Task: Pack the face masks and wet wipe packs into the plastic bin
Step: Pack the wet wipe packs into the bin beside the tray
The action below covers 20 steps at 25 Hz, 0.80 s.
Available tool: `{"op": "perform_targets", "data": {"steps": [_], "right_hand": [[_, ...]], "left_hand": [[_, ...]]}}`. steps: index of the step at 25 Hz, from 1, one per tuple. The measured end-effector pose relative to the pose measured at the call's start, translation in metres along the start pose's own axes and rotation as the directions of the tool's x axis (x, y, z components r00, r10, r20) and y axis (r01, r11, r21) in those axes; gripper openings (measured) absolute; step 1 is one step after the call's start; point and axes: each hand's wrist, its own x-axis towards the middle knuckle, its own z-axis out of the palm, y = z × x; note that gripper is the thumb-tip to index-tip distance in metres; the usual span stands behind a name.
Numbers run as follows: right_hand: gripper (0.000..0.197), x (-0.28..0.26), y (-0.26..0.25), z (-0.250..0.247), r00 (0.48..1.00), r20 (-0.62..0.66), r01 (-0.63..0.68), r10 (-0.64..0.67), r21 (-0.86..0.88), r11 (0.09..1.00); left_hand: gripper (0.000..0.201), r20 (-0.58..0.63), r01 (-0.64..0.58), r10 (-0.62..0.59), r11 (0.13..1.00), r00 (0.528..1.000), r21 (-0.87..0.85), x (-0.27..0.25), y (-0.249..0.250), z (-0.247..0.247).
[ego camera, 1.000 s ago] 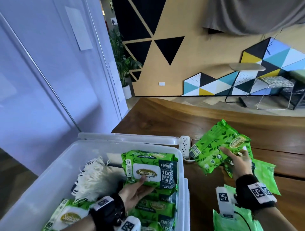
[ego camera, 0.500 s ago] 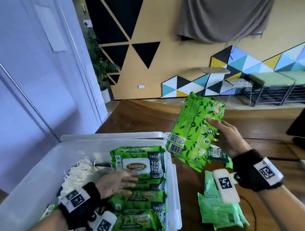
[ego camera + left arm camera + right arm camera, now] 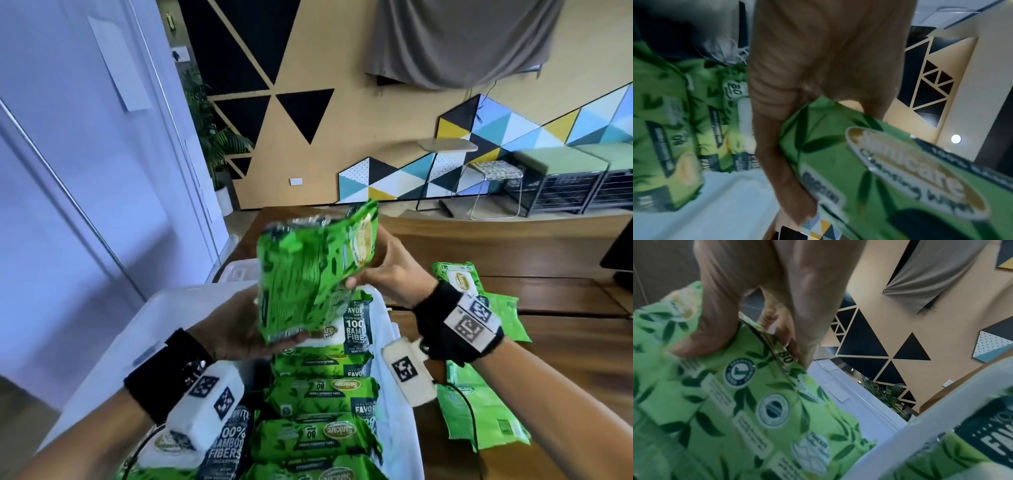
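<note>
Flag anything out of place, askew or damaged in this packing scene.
Nothing looks damaged or spilled. The green wet wipe pack held by both hands, left hand and right hand, is tilted above the clear plastic bin, not yet placed. Other green packs lie loose on the wooden table.

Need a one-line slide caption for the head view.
Both hands hold a green wipe pack above the half-filled plastic bin.
</note>
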Motion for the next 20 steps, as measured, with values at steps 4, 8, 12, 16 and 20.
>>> {"op": "perform_targets", "data": {"steps": [4,8,12,16,20], "right_hand": [[0.065,0.01,0.013,0.011,0.977,0.172,-0.078,0.123,-0.25,0.965],[0.06,0.041,0.039,-0.018,0.887,0.139,-0.059,0.441,-0.912,0.406],[0.068,0.065,0.07,-0.008,0.764,-0.023,0.04,0.645,-0.996,-0.084],[0.077,0.069,0.089,0.009,0.745,-0.059,0.169,0.664,-0.947,-0.274],[0.055,0.067,0.094,0.02,0.801,-0.027,0.203,0.598,-0.928,-0.314]], "left_hand": [[0.068,0.084,0.089,-0.102,0.986,0.991,0.139,-0.023,-0.011,-0.029],[0.089,-0.119,0.028,0.006,0.96,0.993,0.28,-0.041,-0.021,-0.071],[0.059,-0.259,0.16,-0.034,0.861,0.965,0.482,-0.031,-0.036,-0.087],[0.052,-0.327,0.268,-0.122,0.851,0.937,0.452,-0.003,-0.052,-0.1],[0.059,-0.204,0.213,-0.153,0.923,0.967,0.319,0.016,-0.072,-0.086]]}}
